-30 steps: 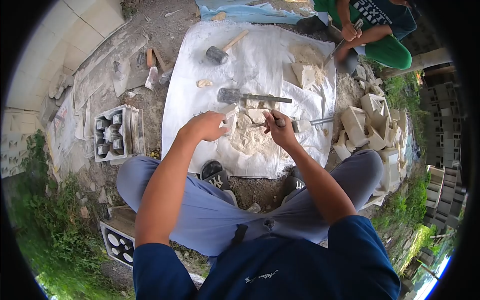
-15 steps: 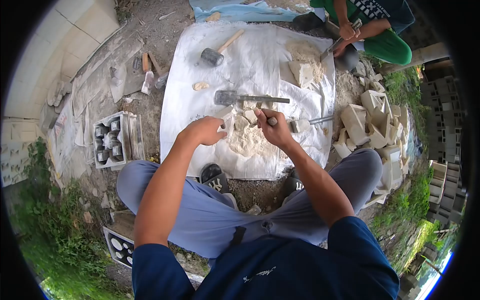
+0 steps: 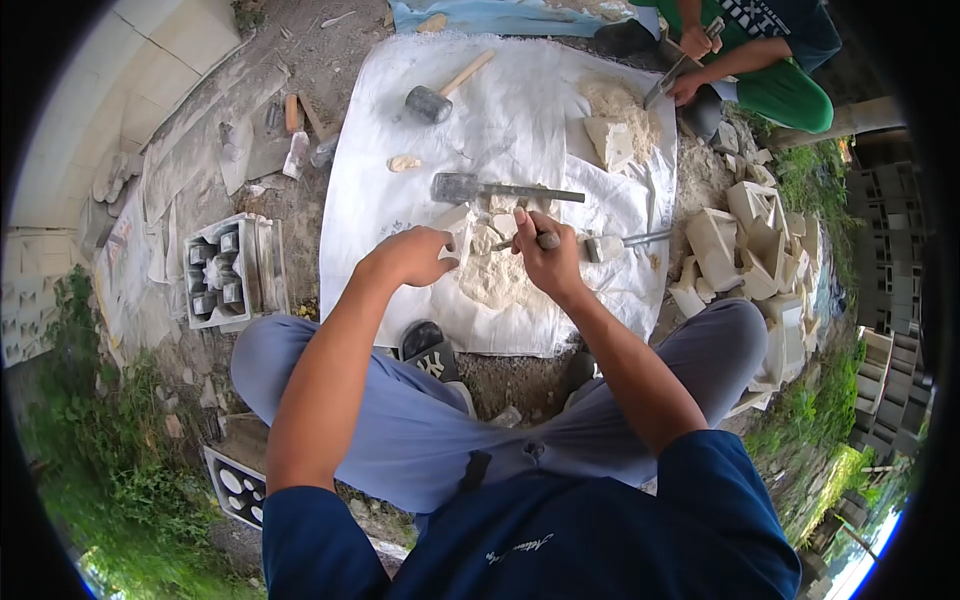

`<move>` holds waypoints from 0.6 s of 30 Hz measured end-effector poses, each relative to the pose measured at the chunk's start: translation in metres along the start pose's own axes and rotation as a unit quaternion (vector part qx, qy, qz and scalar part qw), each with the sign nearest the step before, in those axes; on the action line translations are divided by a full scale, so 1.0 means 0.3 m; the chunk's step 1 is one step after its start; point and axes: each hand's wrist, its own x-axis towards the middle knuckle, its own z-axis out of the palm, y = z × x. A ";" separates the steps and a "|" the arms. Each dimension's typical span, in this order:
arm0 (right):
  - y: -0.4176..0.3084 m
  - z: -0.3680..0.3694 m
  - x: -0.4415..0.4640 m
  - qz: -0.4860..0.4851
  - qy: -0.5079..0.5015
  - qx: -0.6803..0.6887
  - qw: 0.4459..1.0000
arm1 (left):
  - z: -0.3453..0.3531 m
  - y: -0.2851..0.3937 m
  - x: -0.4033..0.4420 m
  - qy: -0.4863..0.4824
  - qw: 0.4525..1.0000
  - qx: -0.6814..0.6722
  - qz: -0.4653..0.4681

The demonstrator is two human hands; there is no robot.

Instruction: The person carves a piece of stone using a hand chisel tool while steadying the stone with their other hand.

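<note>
My left hand (image 3: 420, 256) rests against a pale stone block (image 3: 457, 228), thumb and fingers bent around its near edge. Wrapped in my right hand (image 3: 546, 256) is a chisel (image 3: 547, 240), its dark round handle end showing and its thin shaft pointing left toward the stone pieces. Pale chips and powder (image 3: 498, 282) lie beneath and between both hands. Just beyond them is a mallet (image 3: 458, 187) with a dark head and a long flat handle. A second metal tool (image 3: 600, 248) lies to the right of my right hand.
A white sheet (image 3: 380, 125) carries a black mallet (image 3: 430, 104) and a stone chip (image 3: 404, 163). Broken pale blocks (image 3: 712, 245) are heaped at right. A grey mould (image 3: 218, 272) stands at left. At upper right, a co-worker's hands (image 3: 697, 62) hold a tool over another stone (image 3: 610, 142).
My right hand has turned and shifted slightly left, with the chisel still in it. My left hand stays by the block. The co-worker's hands have moved a little.
</note>
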 end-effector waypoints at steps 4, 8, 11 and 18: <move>0.099 0.021 0.008 0.073 -0.067 0.042 0.994 | 0.001 -0.001 0.014 0.003 1.000 0.012 0.007; -0.038 0.007 0.003 0.014 -0.046 -0.039 0.998 | -0.002 0.007 0.013 0.000 1.000 0.012 -0.002; -0.078 0.006 -0.014 -0.036 0.037 0.032 0.998 | -0.001 0.008 0.000 -0.012 1.000 -0.013 0.003; 0.002 0.049 0.032 -0.024 -0.010 0.049 0.998 | 0.007 -0.018 0.006 0.014 1.000 0.015 0.011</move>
